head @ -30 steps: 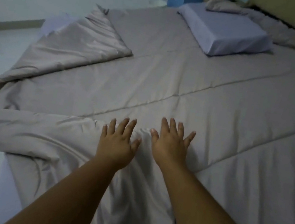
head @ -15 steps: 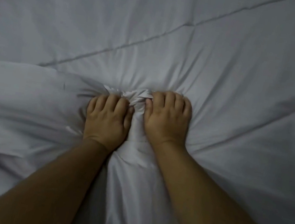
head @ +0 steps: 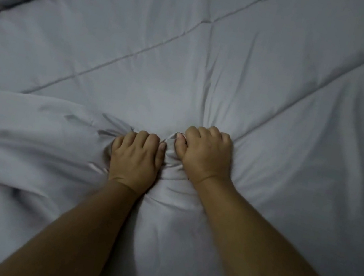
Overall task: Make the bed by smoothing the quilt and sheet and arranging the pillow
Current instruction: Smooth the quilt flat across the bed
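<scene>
1. No text, label, brand, number or sign is showing readably anywhere on the quilt [head: 234,79].
</scene>
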